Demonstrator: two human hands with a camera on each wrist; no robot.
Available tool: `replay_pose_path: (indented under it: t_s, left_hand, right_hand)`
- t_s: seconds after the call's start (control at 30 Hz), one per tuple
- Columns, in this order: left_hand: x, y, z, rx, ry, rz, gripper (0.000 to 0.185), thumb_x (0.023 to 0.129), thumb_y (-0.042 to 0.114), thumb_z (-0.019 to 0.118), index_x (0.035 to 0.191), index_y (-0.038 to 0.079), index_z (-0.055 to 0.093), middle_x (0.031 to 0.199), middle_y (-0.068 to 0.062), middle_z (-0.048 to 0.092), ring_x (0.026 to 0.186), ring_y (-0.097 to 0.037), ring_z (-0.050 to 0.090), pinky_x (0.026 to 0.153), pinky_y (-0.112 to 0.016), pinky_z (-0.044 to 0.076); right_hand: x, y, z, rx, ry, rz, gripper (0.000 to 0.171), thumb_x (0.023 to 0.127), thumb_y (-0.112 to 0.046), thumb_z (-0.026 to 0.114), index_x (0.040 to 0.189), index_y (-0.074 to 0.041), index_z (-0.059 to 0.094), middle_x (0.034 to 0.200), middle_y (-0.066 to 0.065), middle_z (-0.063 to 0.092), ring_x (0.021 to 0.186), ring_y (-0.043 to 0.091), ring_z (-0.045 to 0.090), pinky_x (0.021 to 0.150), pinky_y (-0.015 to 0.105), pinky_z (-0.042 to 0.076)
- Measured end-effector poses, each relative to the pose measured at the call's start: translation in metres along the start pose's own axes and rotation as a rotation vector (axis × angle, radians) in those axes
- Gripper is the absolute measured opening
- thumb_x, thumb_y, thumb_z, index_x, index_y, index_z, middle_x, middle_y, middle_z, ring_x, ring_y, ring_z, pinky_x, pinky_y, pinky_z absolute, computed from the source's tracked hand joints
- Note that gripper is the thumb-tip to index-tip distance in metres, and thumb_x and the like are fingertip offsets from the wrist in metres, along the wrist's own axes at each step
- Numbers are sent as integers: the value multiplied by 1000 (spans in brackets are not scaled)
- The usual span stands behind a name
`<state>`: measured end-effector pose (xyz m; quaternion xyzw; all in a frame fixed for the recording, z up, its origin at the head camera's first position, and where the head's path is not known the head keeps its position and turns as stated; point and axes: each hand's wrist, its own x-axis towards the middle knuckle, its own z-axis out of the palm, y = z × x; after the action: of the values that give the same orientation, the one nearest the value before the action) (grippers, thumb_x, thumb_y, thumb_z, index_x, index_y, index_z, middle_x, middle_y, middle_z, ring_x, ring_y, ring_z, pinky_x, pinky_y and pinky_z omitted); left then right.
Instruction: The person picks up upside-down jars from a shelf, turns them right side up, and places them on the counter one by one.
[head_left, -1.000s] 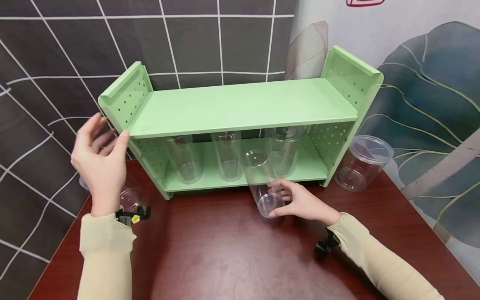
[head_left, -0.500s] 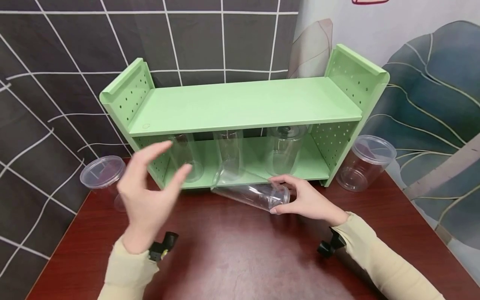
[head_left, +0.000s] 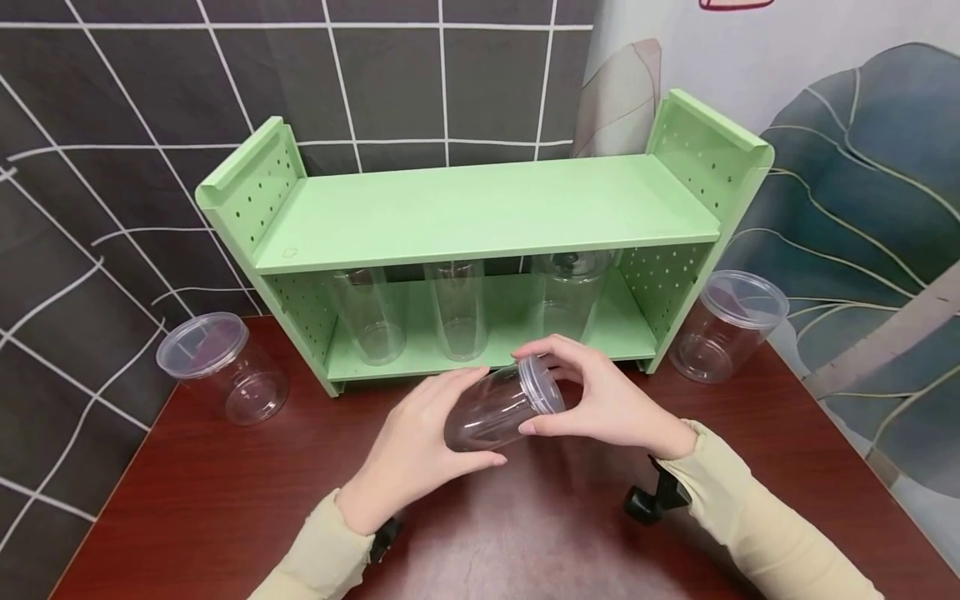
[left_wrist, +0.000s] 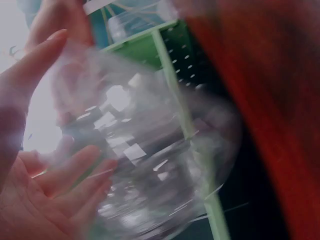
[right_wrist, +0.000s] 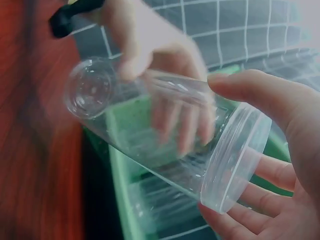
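Both forearms, in pale beige sleeves, come in from below and point toward each other. The left hand point(head_left: 416, 442) is turned palm up and to the right, its fingers curled as a cradle and the thumb stretched along the near side. The right hand point(head_left: 600, 400) sits just beside it, thumb low and fingers arched over, pinching. A small black camera mount sits under each wrist.

Your hands point(head_left: 517, 412) sit mid-table point(head_left: 225, 517); bare wood open toward you and left of left hand. Straight ahead, green shelf point(head_left: 480, 208) blocks; its lower bay packed with three clear jars point(head_left: 457, 312), top deck free. Lidded jar point(head_left: 221, 367) far left, another point(head_left: 727, 325) right of right hand.
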<state>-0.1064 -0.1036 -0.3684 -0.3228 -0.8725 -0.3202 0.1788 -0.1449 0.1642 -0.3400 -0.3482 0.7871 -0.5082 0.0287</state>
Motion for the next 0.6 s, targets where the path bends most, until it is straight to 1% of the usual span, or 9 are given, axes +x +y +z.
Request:
replay_pose_path:
  t_s: [0.07,0.13,0.23,0.4,0.53,0.6]
  left_hand:
    - [-3,-1,4,4,-13,-31,95,71,47,93,150,20,49,143,6,56,125,-13,54,100,-37,51]
    - [-4,-1,6,12,1,-47,95,70,46,94,150,21,49,139,6,58,122,-13,55,98,-37,51]
    - [-4,-2,6,34,47,-36,94,67,46,95,147,20,53,134,5,60,120,-15,55,98,-39,50]
    - [-4,-7,6,35,106,-6,92,65,47,95,145,23,56,135,6,59,120,-19,54,101,-42,45]
    - [-6,-11,4,42,139,-12,91,65,44,96,145,25,57,131,4,60,120,-22,53,101,-43,44]
    - [-9,-13,1,45,151,-20,91,65,41,97,145,24,58,130,3,62,119,-22,54,100,-44,44]
  right_hand:
    - [1,-6,1,-21,8,-24,70,74,-31,94,134,-28,59,124,-5,62,106,16,65,91,35,56]
    - [2,-12,2,-50,20,-48,71,74,-31,94,135,-28,59,124,-6,62,106,14,65,90,34,56]
    - [2,-18,3,-87,38,-82,73,75,-29,94,138,-26,58,124,-7,61,108,14,64,91,33,55]
    - [0,-25,6,-107,47,-98,75,77,-30,92,142,-21,54,127,-8,61,111,14,63,96,33,54]
    - [-1,-29,5,-95,40,-92,75,80,-31,90,144,-19,53,132,-8,60,116,14,62,101,32,51]
    - [-2,-30,3,-95,58,-95,74,81,-29,89,145,-18,53,136,-8,59,122,15,60,105,32,48]
